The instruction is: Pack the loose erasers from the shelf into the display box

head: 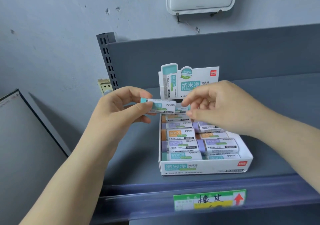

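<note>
One eraser (158, 105) above box rim (204, 167)

Left hand (121, 107): raised, forearm reaching up from lower left, thumb and fingers pinched around an eraser (160, 106). Right hand (220, 103): forearm entering from the right, palm down, fingers loosely curled; whether they hold anything cannot be told.

teal-tipped eraser (158, 106) held level above nearly full display box (204, 167)

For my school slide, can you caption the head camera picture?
Left hand holds a teal eraser above the display box.
</note>
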